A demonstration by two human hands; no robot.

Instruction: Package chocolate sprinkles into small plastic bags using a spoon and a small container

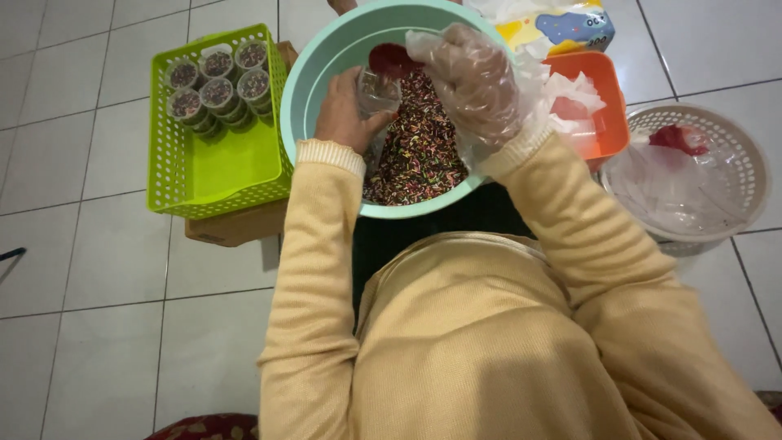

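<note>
From the head camera, we see our left hand (346, 114) wrapped around a small clear cup (378, 91), held over the teal basin (314, 73) of multicoloured sprinkles (419, 151). Our right hand (472, 81), in a loose plastic glove, grips a red scoop (391, 59) tipped just above the cup's mouth. We judge this the filling step. Next calls for a steady pour, then setting the cup with the filled cups (218, 91) in the green basket (220, 171), well left of the left hand.
</note>
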